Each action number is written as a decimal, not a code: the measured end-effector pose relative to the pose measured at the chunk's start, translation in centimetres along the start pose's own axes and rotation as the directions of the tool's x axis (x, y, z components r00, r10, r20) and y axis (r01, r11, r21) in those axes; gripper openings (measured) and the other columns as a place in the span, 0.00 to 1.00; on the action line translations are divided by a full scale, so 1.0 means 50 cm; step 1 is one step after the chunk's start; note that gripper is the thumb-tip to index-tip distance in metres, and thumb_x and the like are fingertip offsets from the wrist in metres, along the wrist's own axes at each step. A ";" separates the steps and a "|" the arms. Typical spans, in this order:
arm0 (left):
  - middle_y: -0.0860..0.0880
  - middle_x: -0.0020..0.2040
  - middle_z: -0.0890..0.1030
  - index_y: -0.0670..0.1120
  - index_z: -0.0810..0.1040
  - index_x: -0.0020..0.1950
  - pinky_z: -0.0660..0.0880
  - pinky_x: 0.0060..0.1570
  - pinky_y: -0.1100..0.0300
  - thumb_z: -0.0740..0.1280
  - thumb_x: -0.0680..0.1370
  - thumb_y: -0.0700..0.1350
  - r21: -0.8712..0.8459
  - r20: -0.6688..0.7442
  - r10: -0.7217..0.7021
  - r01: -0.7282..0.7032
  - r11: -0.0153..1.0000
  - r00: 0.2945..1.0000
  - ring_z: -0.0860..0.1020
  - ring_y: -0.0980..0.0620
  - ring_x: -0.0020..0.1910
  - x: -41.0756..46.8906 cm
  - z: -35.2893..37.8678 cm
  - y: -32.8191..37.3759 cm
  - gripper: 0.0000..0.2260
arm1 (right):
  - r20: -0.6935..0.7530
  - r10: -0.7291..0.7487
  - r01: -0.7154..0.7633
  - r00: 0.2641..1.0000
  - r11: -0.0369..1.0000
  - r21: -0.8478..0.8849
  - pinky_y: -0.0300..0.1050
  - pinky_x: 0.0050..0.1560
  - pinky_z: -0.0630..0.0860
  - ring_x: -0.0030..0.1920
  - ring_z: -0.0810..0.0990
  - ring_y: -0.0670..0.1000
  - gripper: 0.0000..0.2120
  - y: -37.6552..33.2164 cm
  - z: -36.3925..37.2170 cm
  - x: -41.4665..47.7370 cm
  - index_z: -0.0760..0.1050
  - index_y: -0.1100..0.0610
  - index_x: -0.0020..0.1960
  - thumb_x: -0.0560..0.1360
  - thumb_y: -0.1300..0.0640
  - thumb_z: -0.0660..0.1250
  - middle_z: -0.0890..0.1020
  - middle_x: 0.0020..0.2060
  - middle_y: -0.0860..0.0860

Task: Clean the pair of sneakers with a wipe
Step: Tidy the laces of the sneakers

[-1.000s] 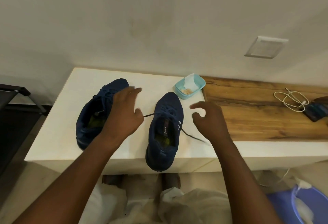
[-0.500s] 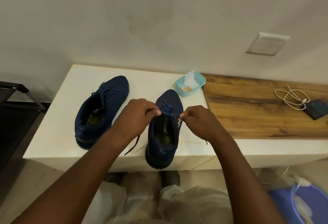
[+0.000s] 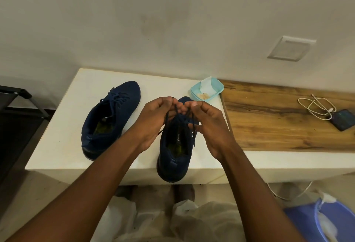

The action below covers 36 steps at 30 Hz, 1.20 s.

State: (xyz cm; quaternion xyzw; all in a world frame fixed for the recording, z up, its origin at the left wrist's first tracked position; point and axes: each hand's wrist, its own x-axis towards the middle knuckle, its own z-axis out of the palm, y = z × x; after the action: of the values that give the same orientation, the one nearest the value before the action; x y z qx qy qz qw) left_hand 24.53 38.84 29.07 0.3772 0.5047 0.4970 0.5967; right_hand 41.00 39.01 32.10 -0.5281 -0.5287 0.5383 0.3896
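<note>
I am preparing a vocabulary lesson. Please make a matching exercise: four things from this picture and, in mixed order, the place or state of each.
Things: 1 left sneaker; 2 right sneaker; 3 tray; 4 phone.
States: A on the wooden top, beside a white cable; B laces pinched by left hand and right hand; C untouched on the white table; D holds a wipe.
Pairs: 1-C; 2-B; 3-D; 4-A.

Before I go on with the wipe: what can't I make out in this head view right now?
- Right sneaker toe, and how the laces are knotted: covered by the left hand and right hand, both pinching the laces.
- Soles of it and the left sneaker: face down on the table.
- Pale bits in the teal tub: too small.
- Blue basin: cut off by the frame corner.
</note>
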 end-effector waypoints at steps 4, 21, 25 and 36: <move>0.48 0.57 0.87 0.45 0.82 0.64 0.78 0.67 0.50 0.65 0.84 0.41 0.128 0.010 0.082 -0.083 0.988 0.997 0.85 0.51 0.59 -0.002 0.000 -0.006 0.10 | 0.023 -0.016 0.016 1.000 1.000 0.023 0.47 0.55 0.80 0.53 0.83 0.49 0.12 0.015 -0.006 0.008 0.78 0.51 0.62 0.81 0.60 0.63 0.85 0.51 0.48; 0.48 0.53 0.88 0.48 0.86 0.60 0.78 0.66 0.47 0.69 0.82 0.43 0.206 0.026 0.070 -0.074 0.976 0.997 0.85 0.48 0.57 0.017 0.000 -0.013 0.09 | -0.041 -0.250 0.242 0.967 0.960 -0.141 0.31 0.47 0.77 0.47 0.84 0.43 0.07 0.027 0.001 0.014 0.84 0.54 0.52 0.75 0.60 0.72 0.86 0.42 0.45; 0.49 0.56 0.87 0.48 0.85 0.63 0.78 0.67 0.47 0.74 0.78 0.44 0.234 0.092 0.077 -0.097 0.967 0.993 0.84 0.48 0.60 0.012 -0.005 -0.013 0.14 | -0.132 -0.221 0.190 0.966 0.959 -0.210 0.36 0.48 0.80 0.46 0.83 0.42 0.07 0.032 0.003 0.022 0.83 0.51 0.50 0.73 0.58 0.74 0.85 0.43 0.44; 0.41 0.52 0.87 0.42 0.86 0.57 0.79 0.66 0.46 0.72 0.79 0.41 0.025 0.082 0.019 -0.021 0.999 0.996 0.86 0.43 0.54 0.008 -0.011 -0.005 0.08 | -0.051 -0.156 0.156 0.986 0.988 0.000 0.50 0.54 0.81 0.47 0.85 0.53 0.07 0.027 -0.009 0.018 0.84 0.60 0.49 0.73 0.67 0.72 0.86 0.43 0.54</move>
State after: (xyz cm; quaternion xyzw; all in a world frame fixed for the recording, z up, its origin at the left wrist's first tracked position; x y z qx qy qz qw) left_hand 24.02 39.12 28.63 0.4101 0.4824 0.4804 0.6069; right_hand 41.48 39.77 30.65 -0.4977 -0.5574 0.4936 0.4449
